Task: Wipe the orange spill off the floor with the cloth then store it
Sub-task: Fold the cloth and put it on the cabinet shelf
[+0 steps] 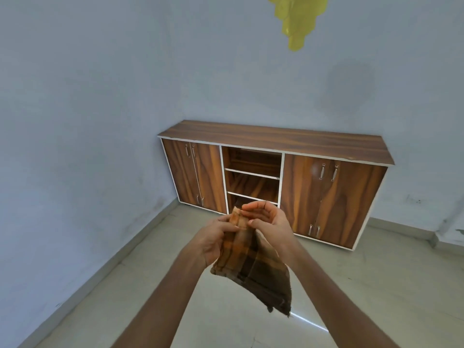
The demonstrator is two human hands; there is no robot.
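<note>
A brown and orange checked cloth [253, 267] hangs in the air between both hands, its lower corner pointing down to the right. My left hand [216, 237] grips its upper left edge. My right hand [268, 217] pinches the top of the cloth with thumb and fingertips. Both hands are held in front of a low wooden cabinet [273, 139]. No orange spill shows on the visible floor [351, 285].
The cabinet stands against the blue wall, with closed double doors at left [193, 177] and right [329, 197] and open middle shelves [252, 172]. A yellow patch [296, 21] marks the wall above. The left wall runs close beside me.
</note>
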